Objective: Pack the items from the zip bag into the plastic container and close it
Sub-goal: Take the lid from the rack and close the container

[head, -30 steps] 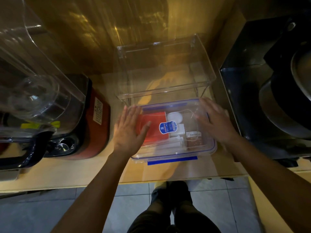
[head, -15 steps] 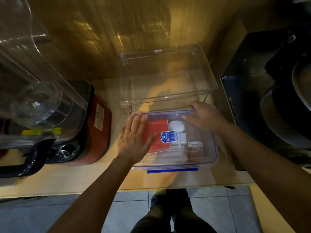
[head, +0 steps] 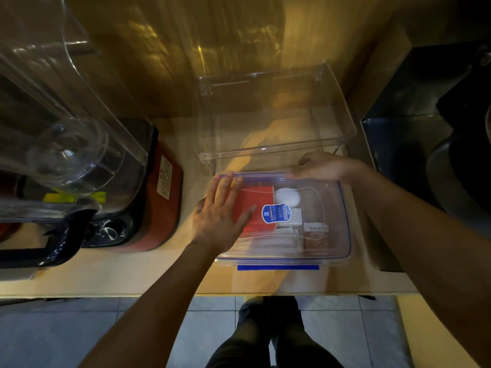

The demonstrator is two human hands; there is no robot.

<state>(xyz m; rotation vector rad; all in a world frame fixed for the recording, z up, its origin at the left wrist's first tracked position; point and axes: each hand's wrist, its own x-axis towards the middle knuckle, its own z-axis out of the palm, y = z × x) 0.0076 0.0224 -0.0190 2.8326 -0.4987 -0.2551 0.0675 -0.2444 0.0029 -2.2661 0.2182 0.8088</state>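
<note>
A clear plastic container (head: 341, 235) with a blue-edged lid and a blue oval sticker sits on the wooden counter. Through the lid I see a red box (head: 256, 205), a white round item (head: 287, 196), a white cable and a small brown packet (head: 317, 239). My left hand (head: 220, 216) lies flat on the lid's left part, fingers spread. My right hand (head: 322, 166) is curled over the lid's far right edge, fingers hooked on the rim. A blue clip (head: 277, 267) shows at the near edge. No zip bag is visible.
A clear empty bin (head: 273, 118) stands just behind the container. A red and black blender base (head: 148, 197) with a clear jug (head: 53, 128) is at the left. A dark metal appliance (head: 438, 144) fills the right. The counter's front edge (head: 186, 294) is near me.
My right hand has moved from the lid's right side to its far right edge and curled over it. My left hand stays flat on the lid.
</note>
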